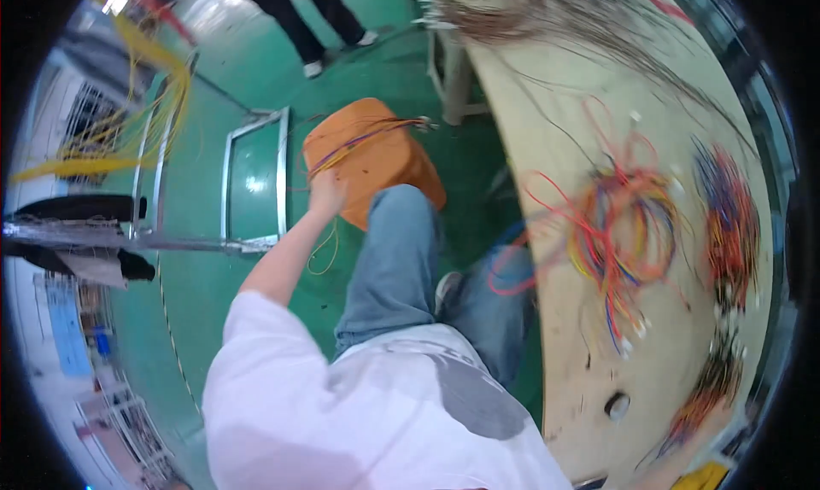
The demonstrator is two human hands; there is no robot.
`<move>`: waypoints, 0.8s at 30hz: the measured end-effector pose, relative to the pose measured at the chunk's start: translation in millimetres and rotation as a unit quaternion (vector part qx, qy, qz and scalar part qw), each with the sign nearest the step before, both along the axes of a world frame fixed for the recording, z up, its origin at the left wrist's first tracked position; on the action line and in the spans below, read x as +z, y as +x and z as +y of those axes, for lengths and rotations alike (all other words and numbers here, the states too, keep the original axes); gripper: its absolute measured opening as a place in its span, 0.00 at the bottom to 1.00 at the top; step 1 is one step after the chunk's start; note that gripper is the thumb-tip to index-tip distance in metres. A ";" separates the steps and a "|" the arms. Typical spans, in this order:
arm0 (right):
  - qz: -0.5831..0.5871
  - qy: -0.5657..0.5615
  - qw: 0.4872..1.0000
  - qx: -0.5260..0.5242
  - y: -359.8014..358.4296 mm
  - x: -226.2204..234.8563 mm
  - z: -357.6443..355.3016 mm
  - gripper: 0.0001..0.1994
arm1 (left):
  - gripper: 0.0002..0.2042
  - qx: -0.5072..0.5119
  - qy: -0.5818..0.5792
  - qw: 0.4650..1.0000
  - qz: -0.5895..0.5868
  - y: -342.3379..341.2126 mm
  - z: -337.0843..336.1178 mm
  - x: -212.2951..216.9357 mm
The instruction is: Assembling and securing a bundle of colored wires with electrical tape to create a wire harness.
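My left hand [325, 193] reaches out to the left of my knee and is closed around a thin bundle of coloured wires [367, 137]. The bundle runs from my fist across the top of an orange plastic stool [389, 167] and ends in small white connectors [424, 124] at the stool's far edge. A loop of yellow wire [322, 255] hangs below my hand. My right hand is out of view.
A pale wooden workbench [555, 319] on the right carries coils of red, orange and yellow wires [619, 234] and more multicoloured bundles [730, 225]. A metal frame [279, 178] stands on the green floor. Yellow wires [158, 106] hang at far left. Another person's legs [299, 25] stand behind.
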State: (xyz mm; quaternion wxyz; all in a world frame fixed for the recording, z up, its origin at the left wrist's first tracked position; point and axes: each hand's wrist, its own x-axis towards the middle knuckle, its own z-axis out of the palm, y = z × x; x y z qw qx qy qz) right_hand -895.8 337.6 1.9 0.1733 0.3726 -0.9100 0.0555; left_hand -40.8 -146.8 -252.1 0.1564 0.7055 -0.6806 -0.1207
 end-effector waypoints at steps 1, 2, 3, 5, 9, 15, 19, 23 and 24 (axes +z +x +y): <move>0.180 0.377 0.904 -0.091 46.8 -22.5 -84.8 0.19 | 0.17 0.032 0.013 0.992 -0.119 24.2 -8.7 10.6; 0.242 0.334 0.907 -0.083 30.4 -7.5 -40.1 0.19 | 0.20 0.022 -0.019 0.993 -0.111 0.0 -28.7 -2.6; 0.305 0.298 0.901 -0.077 25.3 22.1 9.6 0.20 | 0.23 0.006 -0.049 0.994 -0.097 -26.8 -48.9 -15.9; -0.011 0.024 0.990 -0.138 121.4 -22.9 -113.2 0.21 | 0.28 -0.031 -0.183 0.950 -0.251 10.6 -73.4 -11.2; -0.025 -0.036 0.999 -0.031 201.0 12.6 -111.1 0.20 | 0.27 -0.150 -0.207 0.939 -0.229 -34.0 -130.6 -47.5; -0.009 -0.041 0.997 0.058 337.9 46.4 -199.0 0.21 | 0.30 -0.072 0.096 0.978 -0.172 -60.9 -148.1 -34.2; -0.033 -0.047 0.990 0.128 378.4 49.5 -235.6 0.19 | 0.31 -0.051 0.140 0.974 -0.171 -65.9 -122.0 -17.1; -0.163 -0.130 0.958 0.199 399.3 26.0 -254.4 0.18 | 0.23 -0.014 0.073 0.978 -0.195 -86.0 -102.8 -39.3; -0.153 -0.092 0.964 0.197 407.8 22.2 -260.9 0.19 | 0.18 -0.017 0.043 0.984 -0.170 -88.3 -104.0 -48.4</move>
